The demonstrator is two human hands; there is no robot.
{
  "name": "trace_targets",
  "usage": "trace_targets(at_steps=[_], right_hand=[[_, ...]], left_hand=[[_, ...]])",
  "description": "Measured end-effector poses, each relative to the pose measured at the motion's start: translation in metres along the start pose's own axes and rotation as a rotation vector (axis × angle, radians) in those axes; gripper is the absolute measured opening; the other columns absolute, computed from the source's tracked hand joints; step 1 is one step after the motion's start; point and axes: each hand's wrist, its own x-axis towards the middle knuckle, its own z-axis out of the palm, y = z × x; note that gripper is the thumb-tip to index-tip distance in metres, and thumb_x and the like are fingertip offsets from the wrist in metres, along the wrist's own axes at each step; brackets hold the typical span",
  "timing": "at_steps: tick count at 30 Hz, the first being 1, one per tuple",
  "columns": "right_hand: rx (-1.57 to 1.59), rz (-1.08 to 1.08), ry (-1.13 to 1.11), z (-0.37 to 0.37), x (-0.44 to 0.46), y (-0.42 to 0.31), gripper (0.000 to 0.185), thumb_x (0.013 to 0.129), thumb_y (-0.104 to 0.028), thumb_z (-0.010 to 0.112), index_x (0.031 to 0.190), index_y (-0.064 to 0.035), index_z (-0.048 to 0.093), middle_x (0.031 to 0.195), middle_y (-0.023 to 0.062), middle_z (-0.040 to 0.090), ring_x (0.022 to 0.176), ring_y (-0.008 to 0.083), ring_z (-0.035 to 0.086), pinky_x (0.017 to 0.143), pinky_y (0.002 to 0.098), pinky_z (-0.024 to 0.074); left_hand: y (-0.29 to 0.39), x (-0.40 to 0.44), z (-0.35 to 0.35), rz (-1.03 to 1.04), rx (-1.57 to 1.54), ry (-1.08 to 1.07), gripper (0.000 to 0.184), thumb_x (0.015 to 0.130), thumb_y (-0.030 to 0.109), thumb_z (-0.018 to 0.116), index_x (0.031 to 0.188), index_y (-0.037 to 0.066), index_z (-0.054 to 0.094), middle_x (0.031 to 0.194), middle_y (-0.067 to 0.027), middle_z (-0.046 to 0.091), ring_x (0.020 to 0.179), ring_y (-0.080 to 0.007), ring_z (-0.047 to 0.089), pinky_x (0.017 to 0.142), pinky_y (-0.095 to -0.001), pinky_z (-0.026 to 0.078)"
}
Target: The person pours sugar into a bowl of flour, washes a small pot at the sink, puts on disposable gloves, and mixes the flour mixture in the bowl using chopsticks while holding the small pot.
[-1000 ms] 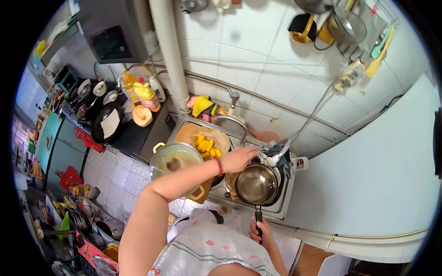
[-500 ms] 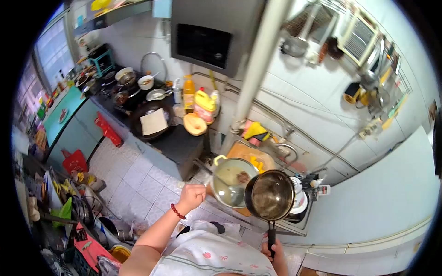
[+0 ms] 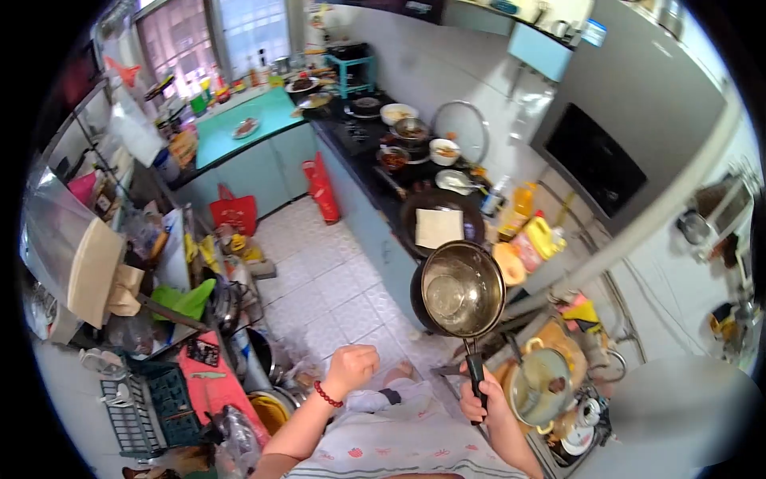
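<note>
My right hand (image 3: pixel 483 397) is wrapped round the black handle of a metal saucepan (image 3: pixel 453 291), holding it out in front of me. Its inside faces up and shows a shiny, worn bottom. My left hand (image 3: pixel 353 369), with a red beaded bracelet (image 3: pixel 325 394) on the wrist, is curled closed over the floor with nothing visible in it. Beyond the saucepan, a dark wok (image 3: pixel 471 209) sits on the counter with a pale square sheet (image 3: pixel 439 229) over it. To the right of my right hand stands a large two-handled pot (image 3: pixel 523 399) with cloudy liquid and a brown lump.
A black counter (image 3: pixel 339 148) carries bowls and pans. Yellow bottles (image 3: pixel 519 203) stand near the wok. Red bags (image 3: pixel 233 211) lean against the cabinets. On the left are a pink board (image 3: pixel 231 391) with a knife and a dark rack (image 3: pixel 152 407). Tiled floor (image 3: pixel 319 271) lies between.
My view has swung left, from the sink towards the counter and window. The saucepan has moved with my right hand from beside the large pot to in front of the wok. My left hand stays closed.
</note>
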Motion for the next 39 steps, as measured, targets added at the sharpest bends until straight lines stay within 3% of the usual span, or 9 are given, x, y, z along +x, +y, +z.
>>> trace_targets(at_steps=[9, 16, 23, 26, 30, 32, 39], right_hand=[[-0.036, 0.379, -0.117, 0.030, 0.260, 0.003, 0.038, 0.091, -0.022, 0.054, 0.124, -0.0093, 0.040, 0.060, 0.0032, 0.036, 0.039, 0.0095, 0.032, 0.034, 0.0246, 0.0259], [-0.201, 0.561, -0.155, 0.080, 0.481, -0.039, 0.029, 0.092, -0.017, 0.050, 0.119, -0.0084, 0.041, 0.060, 0.0030, 0.038, 0.038, 0.0101, 0.033, 0.033, 0.0253, 0.0243], [-0.241, 0.627, -0.230, 0.139, 0.692, -0.057, 0.024, 0.095, -0.022, 0.048, 0.115, -0.0102, 0.044, 0.058, 0.0018, 0.037, 0.037, 0.0098, 0.031, 0.032, 0.0247, 0.0246], [-0.487, 0.594, -0.123, 0.171, 0.780, -0.053, 0.022, 0.094, -0.021, 0.049, 0.112, -0.0098, 0.044, 0.057, 0.0011, 0.035, 0.035, 0.0093, 0.029, 0.031, 0.0251, 0.0227], [-0.630, 0.534, 0.001, 0.218, 0.889, -0.045, 0.020, 0.090, -0.010, 0.051, 0.109, -0.0092, 0.044, 0.056, 0.0004, 0.035, 0.035, 0.0088, 0.030, 0.031, 0.0254, 0.0212], [-0.653, 0.503, -0.004, 0.237, 0.942, -0.040, 0.020, 0.090, -0.009, 0.051, 0.109, -0.0092, 0.044, 0.056, 0.0003, 0.035, 0.035, 0.0087, 0.030, 0.031, 0.0253, 0.0216], [-0.846, 0.454, 0.031, 0.266, 1.115, -0.044, 0.019, 0.090, -0.008, 0.050, 0.108, -0.0091, 0.045, 0.055, 0.0004, 0.038, 0.035, 0.0095, 0.033, 0.032, 0.0263, 0.0241]], left_hand=[[-0.157, 0.036, -0.089, -0.206, 0.174, 0.183, 0.014, 0.066, -0.003, 0.051, 0.057, 0.008, 0.052, 0.059, -0.0071, 0.053, 0.054, -0.0257, 0.057, 0.048, -0.0352, 0.046], [-0.304, 0.128, -0.165, -0.353, 0.293, 0.242, 0.011, 0.069, 0.003, 0.054, 0.060, 0.010, 0.053, 0.062, -0.0051, 0.055, 0.057, -0.0250, 0.059, 0.050, -0.0364, 0.048], [-0.422, 0.183, -0.240, -0.447, 0.390, 0.284, 0.010, 0.068, 0.000, 0.055, 0.062, 0.009, 0.054, 0.063, -0.0053, 0.055, 0.060, -0.0254, 0.060, 0.052, -0.0361, 0.048], [-0.489, 0.196, -0.265, -0.476, 0.394, 0.298, 0.008, 0.068, 0.002, 0.056, 0.064, 0.009, 0.054, 0.062, -0.0061, 0.053, 0.060, -0.0262, 0.059, 0.051, -0.0367, 0.047], [-0.583, 0.218, -0.323, -0.488, 0.434, 0.267, 0.006, 0.068, 0.007, 0.058, 0.065, 0.010, 0.054, 0.065, -0.0069, 0.054, 0.062, -0.0272, 0.059, 0.051, -0.0383, 0.046], [-0.625, 0.232, -0.354, -0.494, 0.447, 0.277, 0.009, 0.068, 0.012, 0.061, 0.065, 0.010, 0.053, 0.065, -0.0068, 0.052, 0.063, -0.0272, 0.059, 0.053, -0.0388, 0.046], [-0.747, 0.303, -0.462, -0.452, 0.480, 0.281, 0.008, 0.067, 0.008, 0.059, 0.064, 0.011, 0.053, 0.064, -0.0056, 0.052, 0.062, -0.0258, 0.059, 0.052, -0.0369, 0.047]])
